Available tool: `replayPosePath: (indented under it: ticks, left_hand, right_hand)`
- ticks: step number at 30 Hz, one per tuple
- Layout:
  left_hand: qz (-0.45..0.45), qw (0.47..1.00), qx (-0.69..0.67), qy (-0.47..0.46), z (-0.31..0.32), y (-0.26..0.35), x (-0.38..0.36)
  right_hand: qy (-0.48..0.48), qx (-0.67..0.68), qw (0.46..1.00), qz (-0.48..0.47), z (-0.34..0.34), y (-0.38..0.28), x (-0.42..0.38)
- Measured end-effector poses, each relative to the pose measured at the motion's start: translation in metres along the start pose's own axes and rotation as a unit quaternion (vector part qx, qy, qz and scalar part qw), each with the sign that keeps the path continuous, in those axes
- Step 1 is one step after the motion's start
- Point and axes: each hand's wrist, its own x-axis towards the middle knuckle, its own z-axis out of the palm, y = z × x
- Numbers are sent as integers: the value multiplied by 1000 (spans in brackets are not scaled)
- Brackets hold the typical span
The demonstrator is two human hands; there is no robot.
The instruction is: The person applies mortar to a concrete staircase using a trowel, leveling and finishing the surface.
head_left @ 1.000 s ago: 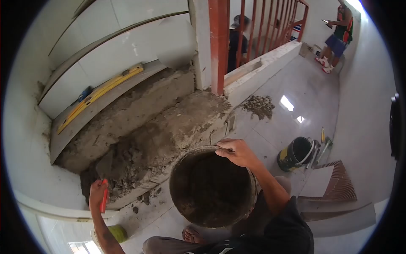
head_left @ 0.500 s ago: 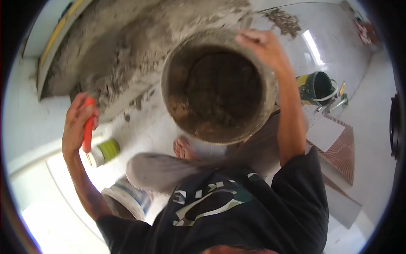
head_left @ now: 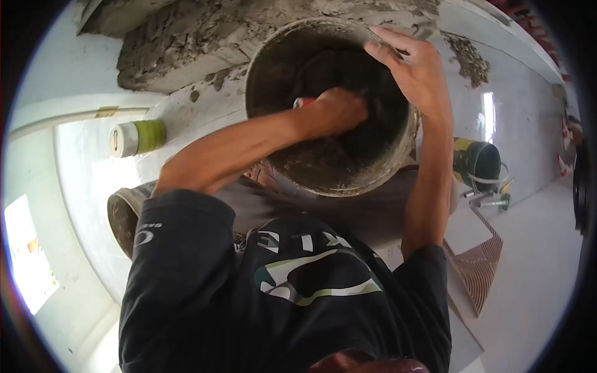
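Observation:
A large round mortar-caked bucket (head_left: 280, 56) tilts toward me in the upper middle of the head view. My right hand (head_left: 415, 68) grips its far rim. My left hand (head_left: 339, 110) reaches down inside the bucket, closed around a red-handled tool (head_left: 303, 102) whose working end is hidden in the dark mortar. Grey mortar (head_left: 186, 43) lies heaped on the step just beyond the bucket.
A green-and-white roll (head_left: 137, 137) lies on the white tiled floor at left. A second dirty bucket (head_left: 124, 214) sits by my left elbow. A black and yellow bucket (head_left: 476, 163) with tools stands at right, near a ridged tile (head_left: 476, 261).
My left hand swung with the red-handled tool from the floor side into the bucket. The view tipped further down; my right hand kept its hold on the rim.

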Motion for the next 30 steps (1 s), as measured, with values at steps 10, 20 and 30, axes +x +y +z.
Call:
replayPosePath:
  ticks: [10,20,30]
  left_hand:
    - [-141,986,83,-36,-56,-49,-30]
    - [-45,995,-35,-83,-27,-36,-88]
    - [-219,974,-63,13,-65,-73,-124]
  right_hand:
    - [12,-2,1000,-27,22,-22,2]
    - [-16,92,994,-53,34,-37,-10]
    - [-31,114,993,-28,25,-36,-6]
